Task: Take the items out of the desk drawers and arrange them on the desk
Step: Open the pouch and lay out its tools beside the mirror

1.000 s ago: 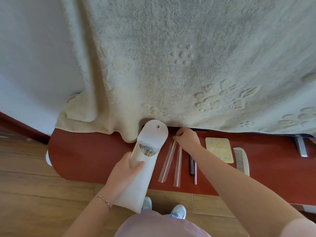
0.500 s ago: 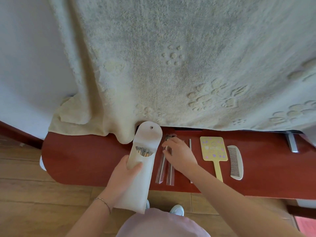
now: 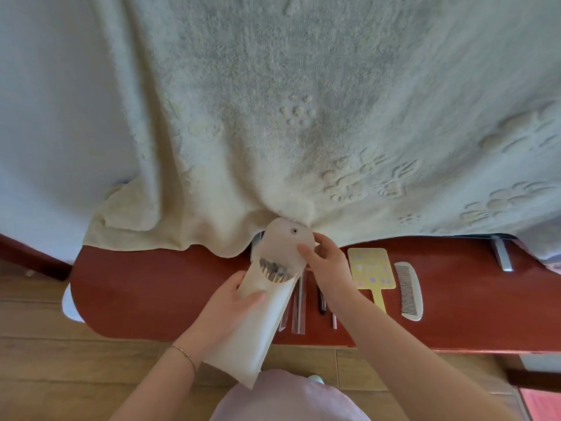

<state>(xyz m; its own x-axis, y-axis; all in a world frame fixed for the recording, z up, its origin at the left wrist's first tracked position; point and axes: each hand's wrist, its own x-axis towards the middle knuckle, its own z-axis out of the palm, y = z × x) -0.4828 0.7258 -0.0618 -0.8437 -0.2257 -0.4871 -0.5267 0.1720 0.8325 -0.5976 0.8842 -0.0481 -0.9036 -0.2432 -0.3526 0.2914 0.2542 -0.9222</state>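
White pouch (image 3: 267, 311) held above the near edge of the red desk (image 3: 151, 287), tilted, flap end far, closed end hanging past the desk edge toward the person. Left hand (image 3: 233, 302) wraps the pouch body at mid-length, thumb across the front, fingers behind. Right hand (image 3: 324, 268) pinches the right edge of the opened flap, thumb on the flap's face just below the snap button (image 3: 294, 231). Mouth of the pouch open; brush tips (image 3: 274, 271) bunched inside, metal ferrules showing. On the desk just right of the pouch and partly hidden under it: clear plastic sleeves (image 3: 299, 311) lying lengthwise, near to far. Next right, a dark slim tool (image 3: 321, 303) and a pale thin stick (image 3: 334, 322), both partly covered by the right forearm. Further right, a yellow hand mirror (image 3: 370, 268) flat on the desk, handle pointing near; just beside it a white comb (image 3: 408, 290), teeth facing left. Cream towel (image 3: 273, 117) with raised flower pattern hangs over the far side, its hem resting on the desk's far-left part. Thin bracelet (image 3: 185, 355) on the left wrist. Wooden floor (image 3: 60, 360) below.
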